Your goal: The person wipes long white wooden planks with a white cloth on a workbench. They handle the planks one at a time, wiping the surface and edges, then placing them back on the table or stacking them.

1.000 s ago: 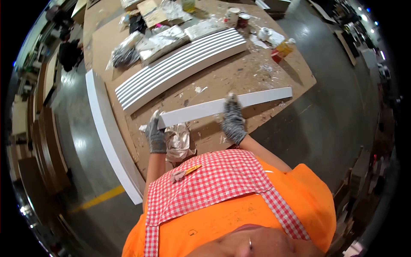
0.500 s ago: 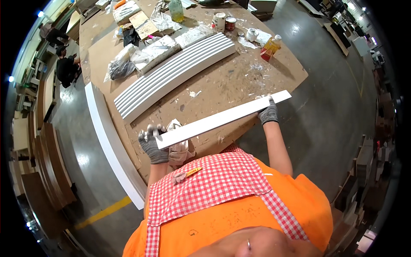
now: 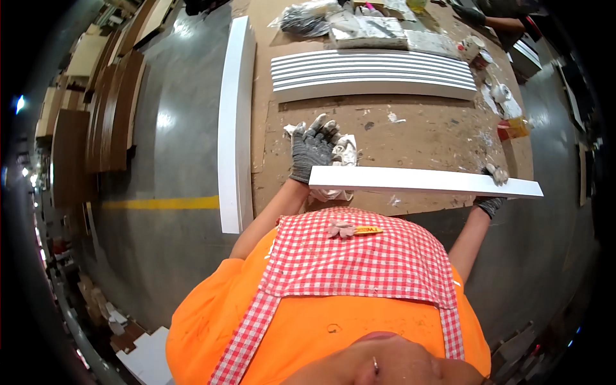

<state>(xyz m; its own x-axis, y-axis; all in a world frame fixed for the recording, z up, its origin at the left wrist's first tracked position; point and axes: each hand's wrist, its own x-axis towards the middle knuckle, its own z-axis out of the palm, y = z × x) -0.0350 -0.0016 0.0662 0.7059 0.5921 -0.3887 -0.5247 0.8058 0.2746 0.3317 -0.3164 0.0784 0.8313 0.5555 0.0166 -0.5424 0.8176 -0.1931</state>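
Observation:
A long white strip of board (image 3: 410, 179) lies crosswise in front of my apron, over the near edge of the table. My right hand (image 3: 494, 183), in a grey glove, is closed on it close to its right end, with fingers over the top face. My left hand (image 3: 313, 149), gloved too and smudged white at the fingers, is spread just beyond the strip's left end. Beside and partly under that hand is a crumpled whitish cloth (image 3: 345, 149). Farther back rests a row of similar white strips (image 3: 372, 76), side by side and slightly curved.
A long white board (image 3: 235, 122) lies along the table's left edge. At the back are paint-smeared white blocks (image 3: 368, 33), a plastic bag (image 3: 305, 20), a can (image 3: 471, 46) and a bottle with reddish liquid (image 3: 513, 128). Another person's gloved hand (image 3: 470, 15) reaches in at top right.
My view has turned, so the table appears shifted and rotated. My left hand's fingers have straightened and spread. My right hand still holds the strip. Another person's arm now shows at top right.

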